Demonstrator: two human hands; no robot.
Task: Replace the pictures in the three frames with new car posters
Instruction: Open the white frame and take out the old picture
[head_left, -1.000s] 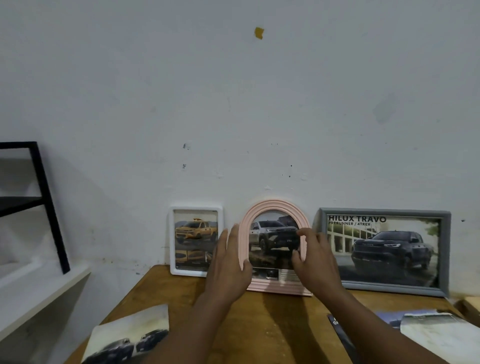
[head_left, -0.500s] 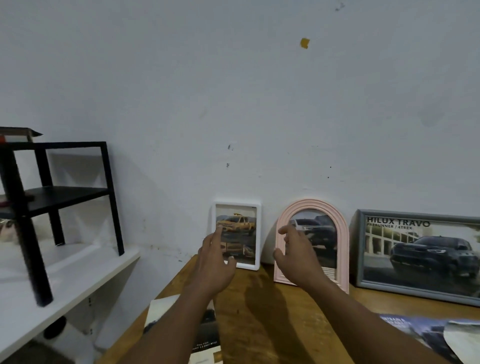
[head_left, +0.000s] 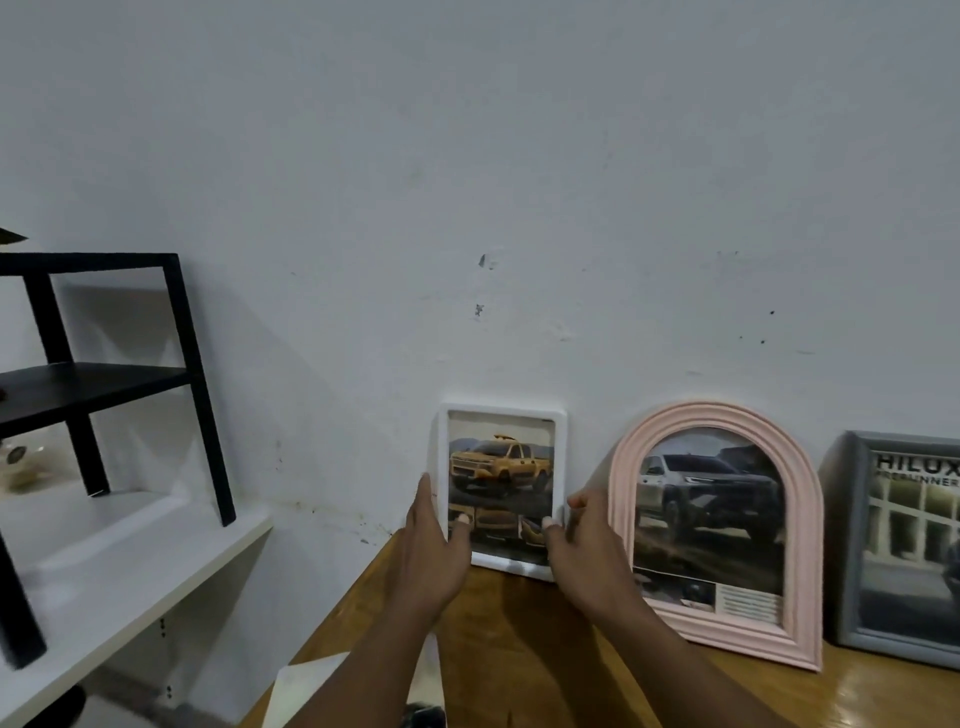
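Observation:
A small white frame (head_left: 503, 415) with a yellow pickup picture leans against the wall at the table's back left. My left hand (head_left: 431, 551) holds its left edge, thumb on the front glass. My right hand (head_left: 582, 545) grips its right edge, thumb on the front. To the right stands a pink arched frame (head_left: 623, 493) with a grey pickup poster. A grey rectangular frame (head_left: 847, 519) with a "HILUX" poster is cut off by the right border.
All frames stand on a wooden table (head_left: 519, 649) against a white wall. A loose paper sheet (head_left: 306, 691) lies at the table's near left edge. A black rack (head_left: 192, 364) stands on a white shelf (head_left: 130, 582) to the left.
Both hands left the pink arched frame and moved left to the white frame, now holding its two side edges. The camera turned left and came closer.

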